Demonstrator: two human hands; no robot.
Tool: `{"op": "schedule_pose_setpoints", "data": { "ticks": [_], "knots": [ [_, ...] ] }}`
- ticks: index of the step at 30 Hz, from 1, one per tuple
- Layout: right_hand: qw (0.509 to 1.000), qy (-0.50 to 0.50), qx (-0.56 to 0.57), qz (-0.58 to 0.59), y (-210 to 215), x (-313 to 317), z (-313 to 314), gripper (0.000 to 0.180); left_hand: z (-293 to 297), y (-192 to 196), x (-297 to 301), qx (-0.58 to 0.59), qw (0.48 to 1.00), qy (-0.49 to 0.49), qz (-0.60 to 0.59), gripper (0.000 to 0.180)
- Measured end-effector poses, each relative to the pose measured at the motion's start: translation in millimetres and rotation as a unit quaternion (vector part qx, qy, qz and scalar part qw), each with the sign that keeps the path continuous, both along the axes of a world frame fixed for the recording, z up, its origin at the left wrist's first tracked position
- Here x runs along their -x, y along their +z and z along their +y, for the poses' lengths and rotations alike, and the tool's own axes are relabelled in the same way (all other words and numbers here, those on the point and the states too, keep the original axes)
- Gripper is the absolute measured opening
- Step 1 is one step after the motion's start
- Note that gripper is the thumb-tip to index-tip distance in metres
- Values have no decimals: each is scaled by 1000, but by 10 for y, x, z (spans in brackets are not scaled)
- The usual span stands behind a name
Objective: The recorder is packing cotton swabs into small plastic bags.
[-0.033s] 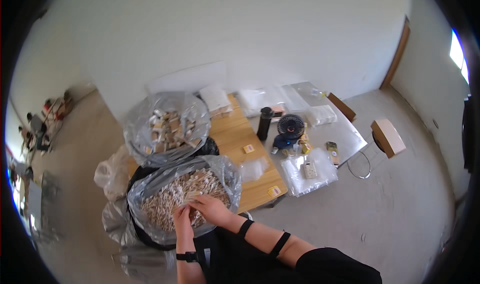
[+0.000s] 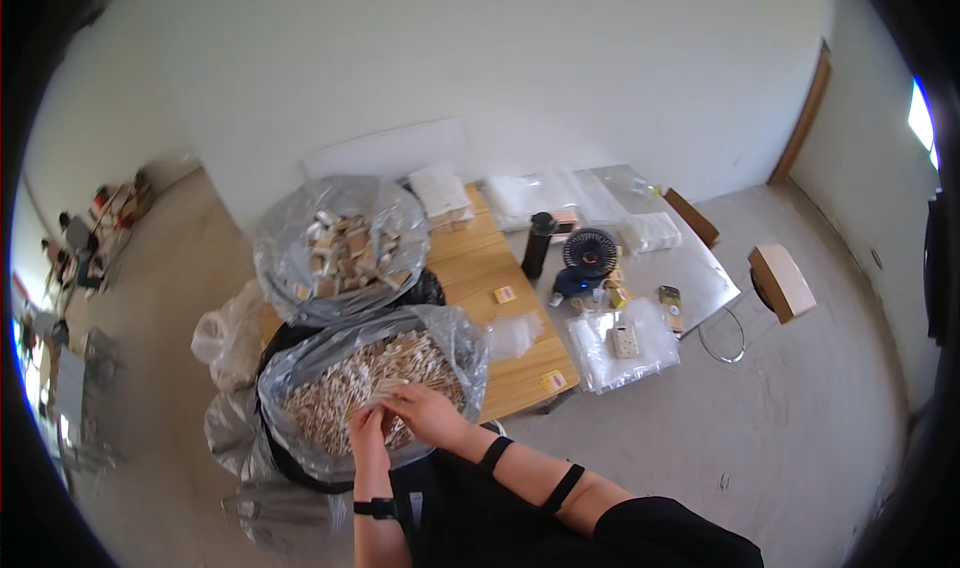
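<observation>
A large clear plastic bag (image 2: pixel 470 353) stands wide open in front of me, heaped with thin brown-and-white sticks that look like cotton swabs (image 2: pixel 325 403). Over the near part of that heap my two hands meet. My left hand (image 2: pixel 370 440) is closed, fingertips up against a small pale bunch of the cotton swabs. From the right, my right hand (image 2: pixel 428 415) curls its fingers over the same bunch, its back turned upward. The fingers hide most of what is between them.
Behind stands another plastic bag (image 2: pixel 275 258) holding small packs. On the wooden table (image 2: pixel 475 283) lie yellow boxes (image 2: pixel 504 294) and clear sachets (image 2: pixel 510 337). To the right are a black bottle (image 2: pixel 538 246), a small fan (image 2: pixel 590 255), plastic sheets, a phone (image 2: pixel 670 308) and a cardboard box (image 2: pixel 783 283).
The whole view has shifted slightly, so the table and bags sit a little farther right. Both hands stay together over the heap, with little change in their grip.
</observation>
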State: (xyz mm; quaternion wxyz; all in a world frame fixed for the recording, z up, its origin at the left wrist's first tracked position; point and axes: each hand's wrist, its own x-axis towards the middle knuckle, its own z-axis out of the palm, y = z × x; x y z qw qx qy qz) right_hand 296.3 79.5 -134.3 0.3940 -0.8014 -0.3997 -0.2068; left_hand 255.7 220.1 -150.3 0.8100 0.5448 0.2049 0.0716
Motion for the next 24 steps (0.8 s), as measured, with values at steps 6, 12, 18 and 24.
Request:
{"op": "schedule_pose_setpoints", "data": {
  "ticks": [6,12,18,24],
  "knots": [
    [995,-16,-61,73,141,45,-17,27,-59,56,-18,-388,921,-19,-28,19],
    [995,-16,-69,76,1,0,-30,23,-82,27,6,-457,887,-26,-56,17],
    [987,-85,-61,120,-18,-89,-28,26,-137,88,5,-524,847,-41,-79,14],
    [983,-41,-20,179,-194,-158,-86,28,-66,25,-18,-542,829,-99,-91,15]
  ]
}}
